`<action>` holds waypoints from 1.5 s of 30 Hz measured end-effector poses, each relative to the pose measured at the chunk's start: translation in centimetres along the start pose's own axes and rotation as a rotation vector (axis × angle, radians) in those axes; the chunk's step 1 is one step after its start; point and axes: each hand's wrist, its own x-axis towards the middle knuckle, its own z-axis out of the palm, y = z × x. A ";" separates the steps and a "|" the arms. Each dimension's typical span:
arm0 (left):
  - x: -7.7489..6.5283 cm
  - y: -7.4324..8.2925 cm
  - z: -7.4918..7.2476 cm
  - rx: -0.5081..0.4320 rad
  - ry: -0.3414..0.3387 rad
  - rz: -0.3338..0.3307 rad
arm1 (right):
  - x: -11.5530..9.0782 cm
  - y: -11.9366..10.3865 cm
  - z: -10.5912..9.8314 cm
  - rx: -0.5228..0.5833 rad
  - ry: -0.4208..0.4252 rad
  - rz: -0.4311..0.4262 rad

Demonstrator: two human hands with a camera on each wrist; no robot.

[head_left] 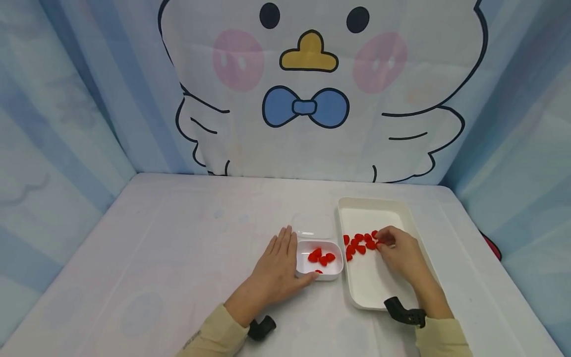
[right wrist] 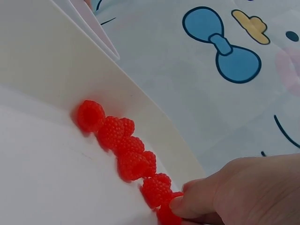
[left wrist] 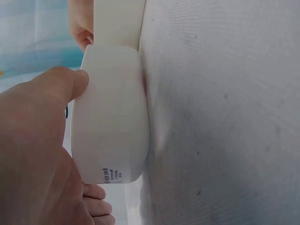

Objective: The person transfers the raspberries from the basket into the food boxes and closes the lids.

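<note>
My left hand (head_left: pixel 277 267) lies along the left side of a small white plastic box (head_left: pixel 301 271), its fingers straight and its thumb (left wrist: pixel 77 84) on the near rim. Inside the box are several red raspberries (head_left: pixel 323 260). On the right, my right hand (head_left: pixel 403 254) reaches into a white tray (head_left: pixel 383 292). Its thumb and fingers pinch a raspberry (right wrist: pixel 167 213) at the end of a cluster of raspberries (right wrist: pixel 131 164) by the tray wall. Part of the pinched raspberry is hidden behind the thumb.
A clear lid (head_left: pixel 312 225) stands behind the box. The tray sits directly to the box's right. Black wrist cameras (head_left: pixel 403 312) are strapped to both wrists. A cartoon-printed curtain (head_left: pixel 308 148) borders the white table (head_left: pixel 178 248) at the back and sides.
</note>
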 end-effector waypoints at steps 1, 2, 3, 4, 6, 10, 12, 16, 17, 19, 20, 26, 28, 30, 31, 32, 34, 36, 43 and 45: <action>0.0 0.0 -0.1 -0.001 0.000 -0.001 | 0.0 0.0 0.0 -0.002 0.000 0.000; 0.0 0.0 -0.1 -0.002 0.000 -0.002 | 0.0 -0.1 -0.1 -0.003 0.001 -0.002; 0.1 0.0 -0.1 -0.001 -0.001 -0.003 | 0.0 -0.2 -0.2 -0.004 0.000 -0.001; 0.1 0.1 -0.2 0.000 -0.002 -0.003 | 0.1 -0.2 -0.2 -0.004 0.000 -0.002; 0.1 0.1 -0.1 -0.003 -0.009 -0.006 | 0.0 -0.3 -0.2 -0.002 0.000 -0.002; 0.1 0.0 -0.1 -0.008 -0.014 -0.006 | -0.1 -0.4 -0.1 0.002 -0.008 0.005; 0.1 0.0 -0.1 -0.005 -0.014 -0.005 | -0.1 -0.4 -0.1 0.004 -0.012 0.011; 0.0 0.0 -0.1 0.003 -0.012 -0.004 | -0.1 -0.4 -0.1 0.005 -0.016 0.009; 0.0 0.0 -0.1 0.002 -0.010 -0.002 | -0.1 -0.4 -0.1 0.004 -0.015 0.009; 0.0 0.0 -0.1 -0.005 -0.008 0.001 | -0.1 -0.4 -0.2 0.000 -0.011 0.010; 0.1 0.0 -0.1 -0.007 -0.008 0.002 | -0.1 -0.4 -0.3 0.000 -0.011 0.010; 0.0 0.0 -0.1 -0.006 -0.010 -0.001 | -0.1 -0.5 -0.6 0.011 -0.016 0.011; 0.0 0.0 -0.1 -0.002 -0.011 -0.001 | -0.1 -0.4 -0.6 0.015 -0.008 0.013; 0.0 0.0 -0.1 0.001 -0.013 0.002 | -0.1 -0.4 -0.6 0.018 0.004 0.012; 0.0 0.0 -0.1 0.001 -0.013 0.002 | -0.2 -0.4 -0.6 0.021 0.010 0.010; 0.0 0.0 -0.1 0.003 -0.013 0.003 | -0.2 -0.5 -0.6 0.023 0.016 0.006; 0.0 0.0 -0.1 0.002 -0.009 0.004 | -0.2 -0.5 -0.7 0.028 0.028 -0.002; 0.0 0.0 -0.1 0.001 -0.005 0.005 | -0.1 -0.6 -0.8 0.035 0.036 -0.015; 0.0 0.0 -0.1 -0.008 -0.004 0.008 | -0.3 -1.2 -1.3 0.072 0.058 -0.050; 0.0 0.0 -0.2 -0.008 -0.007 0.008 | -0.3 -1.3 -1.3 0.081 0.064 -0.061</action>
